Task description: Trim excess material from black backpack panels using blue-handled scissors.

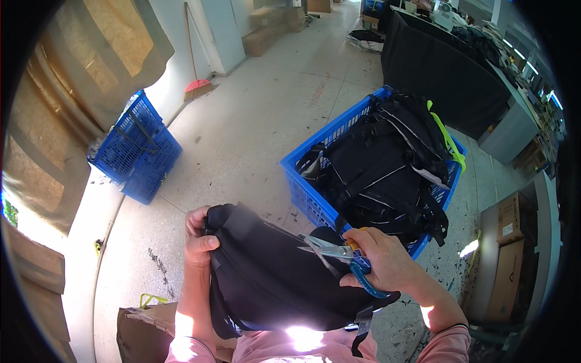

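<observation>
While the person's lap takes the weight of one black bag [272, 278], both hands work on it. The left hand [198, 237] is closed on the bag's upper left edge, thumb on the front and fingers curled behind, pinching the fabric. The right hand [380, 259] sits at the bag's upper right, fingers wrapped through the blue handles of one pair of scissors [339, 253]; the metal blades point left over the bag's top surface, slightly parted, with their tips just above the fabric.

Taking the bag as the landmark, one blue plastic crate [315, 181] stands just beyond it to the upper right, on the pale floor, packed with more black bags [387, 163] whose number cannot be told; one yellow-green strap [446, 136] shows among them. A second blue crate [136, 151] lies well beyond the bag to the upper left, tipped against a wall. One broom [196, 85] with a red head leans far beyond it. To the bag's right, two brown cardboard boxes [511, 242] are stacked, and one more piece of cardboard [145, 323] lies at its lower left, beside the person's pink-sleeved left forearm.
</observation>
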Demonstrator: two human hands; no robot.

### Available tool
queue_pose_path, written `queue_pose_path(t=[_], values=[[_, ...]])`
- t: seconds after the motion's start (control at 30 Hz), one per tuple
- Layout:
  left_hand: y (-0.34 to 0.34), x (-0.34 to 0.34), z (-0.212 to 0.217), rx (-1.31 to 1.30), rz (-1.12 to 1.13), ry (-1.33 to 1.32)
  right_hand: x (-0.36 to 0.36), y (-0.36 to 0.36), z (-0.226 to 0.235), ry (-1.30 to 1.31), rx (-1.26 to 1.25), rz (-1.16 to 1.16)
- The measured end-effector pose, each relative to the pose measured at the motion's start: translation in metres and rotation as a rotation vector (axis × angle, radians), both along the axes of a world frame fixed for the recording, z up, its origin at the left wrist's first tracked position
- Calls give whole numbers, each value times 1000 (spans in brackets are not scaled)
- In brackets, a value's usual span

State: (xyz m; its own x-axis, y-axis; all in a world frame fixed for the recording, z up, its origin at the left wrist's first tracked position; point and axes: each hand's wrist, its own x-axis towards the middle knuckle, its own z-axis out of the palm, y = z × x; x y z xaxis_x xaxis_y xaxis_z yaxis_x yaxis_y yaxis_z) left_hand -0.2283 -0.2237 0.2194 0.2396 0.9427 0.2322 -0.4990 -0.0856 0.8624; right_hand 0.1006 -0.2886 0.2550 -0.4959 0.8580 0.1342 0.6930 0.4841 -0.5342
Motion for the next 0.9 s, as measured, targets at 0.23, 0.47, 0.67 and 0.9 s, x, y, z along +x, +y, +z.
queue_pose_path(t=[0.23,0.47,0.67,0.9], values=[[2,12,-2,-23,9,41,-7,8,0,91,55,10],[-1,11,-2,-28,45,41,-10,2,-8,138,-77,-27],[0,10,14,19,13,185,-3,10,5,113,50,-98],[-7,20,41,125,-4,362,-5,17,24,41,113,-24]])
